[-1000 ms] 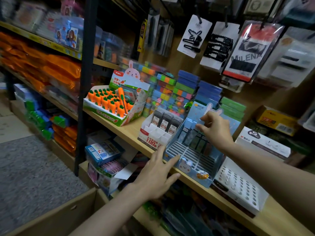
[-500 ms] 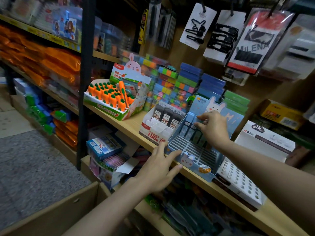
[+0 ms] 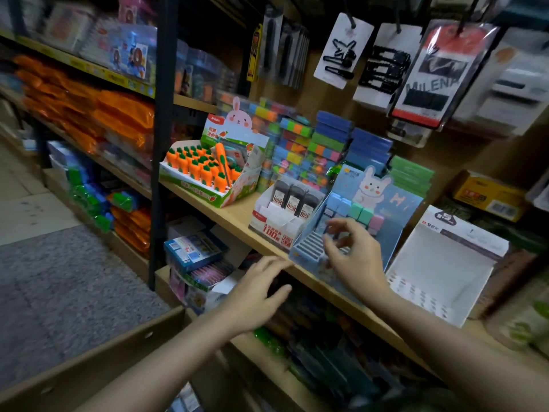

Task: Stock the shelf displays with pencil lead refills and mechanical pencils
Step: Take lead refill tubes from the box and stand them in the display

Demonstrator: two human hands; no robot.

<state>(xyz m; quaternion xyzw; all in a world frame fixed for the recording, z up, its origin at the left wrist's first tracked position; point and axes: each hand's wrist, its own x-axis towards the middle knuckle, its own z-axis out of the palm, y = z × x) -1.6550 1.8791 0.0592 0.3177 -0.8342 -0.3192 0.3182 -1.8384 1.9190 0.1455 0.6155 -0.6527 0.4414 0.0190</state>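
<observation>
Left hand point(image 3: 255, 295) hovers at the front edge of the wooden shelf point(image 3: 237, 215), fingers straight, released, grasping nothing. Right hand point(image 3: 353, 257) hangs over the blue bunny display point(image 3: 383, 203), fingers loosely curled; motion blur, so cannot tell whether it pinches a small item. Pastel refill cases point(image 3: 361, 214) fill only the rear row of that display; front slots bare. Just beside it, to the left, the white lead-refill box point(image 3: 276, 221) holds three dark tubes point(image 3: 294, 197). An empty white display point(image 3: 445, 263) stands to the right. Risk, as I judge it: the light card displays sit near the shelf lip, and a nudge from either hand could slide one off or topple the upright cases. Right hand covers the display's lower slots; labels unreadable; lower shelf dim and smeared; no mechanical pencils clearly identifiable.
</observation>
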